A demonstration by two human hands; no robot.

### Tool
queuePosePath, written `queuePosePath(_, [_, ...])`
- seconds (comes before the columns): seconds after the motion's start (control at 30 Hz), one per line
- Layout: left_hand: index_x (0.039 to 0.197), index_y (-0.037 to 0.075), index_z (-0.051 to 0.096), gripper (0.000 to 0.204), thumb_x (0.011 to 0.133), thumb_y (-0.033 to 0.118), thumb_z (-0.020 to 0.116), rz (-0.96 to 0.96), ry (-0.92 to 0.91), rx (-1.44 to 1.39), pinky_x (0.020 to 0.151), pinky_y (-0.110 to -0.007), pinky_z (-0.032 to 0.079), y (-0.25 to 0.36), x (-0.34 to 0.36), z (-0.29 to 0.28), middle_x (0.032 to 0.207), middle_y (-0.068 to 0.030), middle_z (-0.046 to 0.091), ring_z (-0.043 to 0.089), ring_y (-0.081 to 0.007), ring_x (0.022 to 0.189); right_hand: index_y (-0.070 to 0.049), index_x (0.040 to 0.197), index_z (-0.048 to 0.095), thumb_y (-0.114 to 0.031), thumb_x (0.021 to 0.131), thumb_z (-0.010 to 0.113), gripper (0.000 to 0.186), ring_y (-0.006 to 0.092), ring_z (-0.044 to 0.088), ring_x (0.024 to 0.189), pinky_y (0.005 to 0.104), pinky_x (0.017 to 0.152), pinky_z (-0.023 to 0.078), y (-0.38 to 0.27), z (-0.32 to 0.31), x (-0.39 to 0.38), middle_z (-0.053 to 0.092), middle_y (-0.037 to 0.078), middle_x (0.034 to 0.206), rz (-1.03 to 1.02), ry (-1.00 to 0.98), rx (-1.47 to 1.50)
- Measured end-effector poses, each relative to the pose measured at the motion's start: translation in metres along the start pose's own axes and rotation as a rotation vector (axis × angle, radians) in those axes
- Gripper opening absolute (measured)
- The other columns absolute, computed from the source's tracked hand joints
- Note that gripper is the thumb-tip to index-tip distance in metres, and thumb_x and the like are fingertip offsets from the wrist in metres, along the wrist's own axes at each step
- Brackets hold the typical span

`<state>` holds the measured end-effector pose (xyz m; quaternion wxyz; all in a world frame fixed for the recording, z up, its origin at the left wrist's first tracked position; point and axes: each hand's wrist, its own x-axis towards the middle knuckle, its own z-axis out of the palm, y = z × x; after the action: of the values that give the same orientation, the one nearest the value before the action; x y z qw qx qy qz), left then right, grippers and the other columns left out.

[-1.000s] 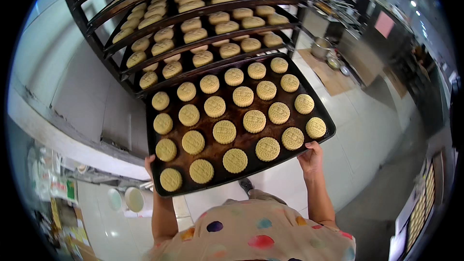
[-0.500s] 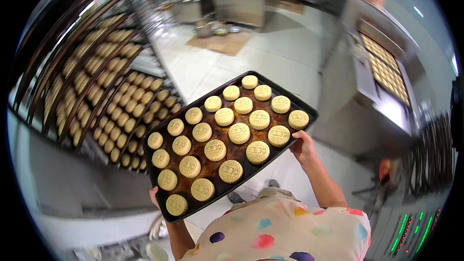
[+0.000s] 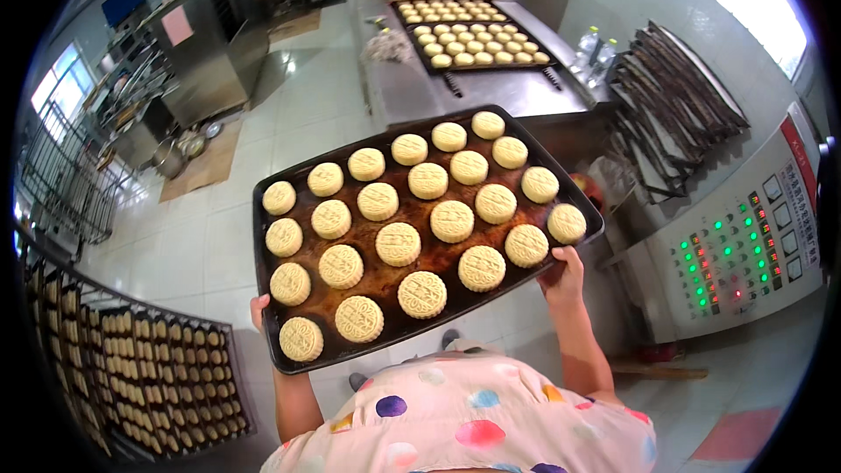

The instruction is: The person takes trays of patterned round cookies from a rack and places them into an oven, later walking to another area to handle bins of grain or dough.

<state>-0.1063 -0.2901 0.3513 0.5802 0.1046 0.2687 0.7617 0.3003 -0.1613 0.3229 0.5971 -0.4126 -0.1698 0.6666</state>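
A dark baking tray [image 3: 429,289] holds several rows of round, pale yellow molded pastries [image 3: 452,221] with embossed tops and fluted sides. My left hand [image 3: 261,314] grips the tray's near left end, mostly hidden behind its rim, with fingertips showing. At the near right corner my right hand [image 3: 561,276] is closed on the rim, thumb on top. The tray is held out level in front of my body, above the tiled floor.
A steel conveyor bed [image 3: 394,88] ahead bears two trays [image 3: 482,45] of similar pastries, beside bottles [image 3: 585,48]. Stacked dark trays [image 3: 674,114] lean right, above a control panel [image 3: 727,245] with lit indicators. A loaded rack [image 3: 149,368] stands lower left; steel equipment [image 3: 197,61] and pots [image 3: 168,156] upper left.
The view has swung right: the loaded rack moved from in front to the lower left, and the conveyor is now ahead. The tray stays in both my hands, carried round with the turn.
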Motion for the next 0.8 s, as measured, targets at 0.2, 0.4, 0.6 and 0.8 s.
queuePosePath(0.2, [0.126,0.003,0.048,0.062,0.074,0.037,0.048,-0.303,-0.129,-0.021,0.094,-0.046,0.046,-0.036,0.076,0.031,0.122,-0.0172,0.056,0.056,-0.0338,0.107,-0.006,0.115,0.053,-0.018,0.073,0.055,0.043,0.0256,0.065,0.088,0.0363,0.072,0.054,-0.035,-0.071,-0.015,0.065,0.008,0.102,-0.193,0.141,0.042])
queuePosePath(0.4, [0.127,0.002,0.046,0.062,0.075,0.035,0.047,-0.413,-0.275,-0.021,0.094,-0.047,0.046,-0.099,0.160,0.067,0.122,-0.0190,0.055,0.056,-0.0348,0.108,-0.011,0.102,0.057,-0.023,0.074,0.058,0.031,0.0113,0.056,0.062,0.0244,0.050,0.041,-0.070,-0.056,0.030,0.064,0.000,0.081,-0.345,0.273,0.018])
queuePosePath(0.6, [0.129,0.000,0.042,0.063,0.076,0.034,0.046,-0.487,-0.400,-0.114,0.096,-0.048,0.045,-0.100,0.187,0.050,0.123,-0.0206,0.053,0.055,-0.0360,0.109,-0.012,0.088,0.058,-0.025,0.074,0.059,0.019,0.0112,0.055,0.058,0.0240,0.051,0.040,-0.062,-0.058,0.025,0.063,-0.001,0.074,-0.339,0.279,-0.099])
queuePosePath(0.8, [0.127,-0.001,0.043,0.063,0.076,0.035,0.046,-0.553,-0.388,-0.165,0.095,-0.048,0.045,-0.051,0.176,-0.008,0.121,-0.0211,0.054,0.056,-0.0359,0.107,-0.010,0.087,0.057,-0.021,0.075,0.058,0.017,0.0150,0.058,0.061,0.0264,0.053,0.043,-0.007,-0.015,-0.012,0.064,0.002,0.075,-0.457,0.217,-0.029])
